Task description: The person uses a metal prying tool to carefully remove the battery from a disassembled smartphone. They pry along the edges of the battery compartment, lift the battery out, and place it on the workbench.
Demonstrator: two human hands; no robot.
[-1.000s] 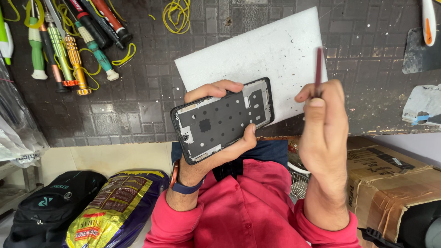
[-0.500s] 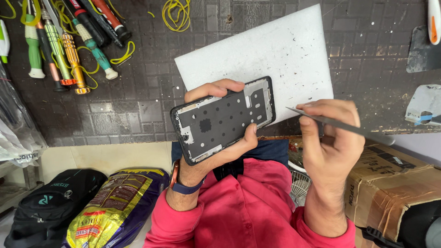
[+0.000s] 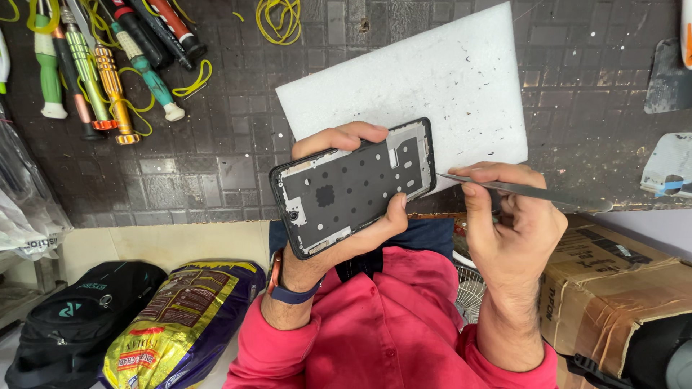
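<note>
Dark tiled desk [image 3: 216,173] carries a white foam sheet [image 3: 425,79] and screwdrivers [image 3: 108,65]; left hand [image 3: 339,238] grips a phone frame [image 3: 353,186], right hand [image 3: 512,223] pinches tweezers [image 3: 526,191].

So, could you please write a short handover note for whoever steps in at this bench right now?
Left hand: grips the opened phone frame, inner side up, lifted above the dark bench mat.
Right hand: holds a thin metal pry tool, its tip at the frame's right edge.
Nearby: white foam pad lies behind the frame; screwdrivers lie at the far left of the mat.
Done: the frame is open, with no board or battery seen inside.
Left: whatever the tool tip is working at on that edge; the exact spot is too small to tell.
</note>
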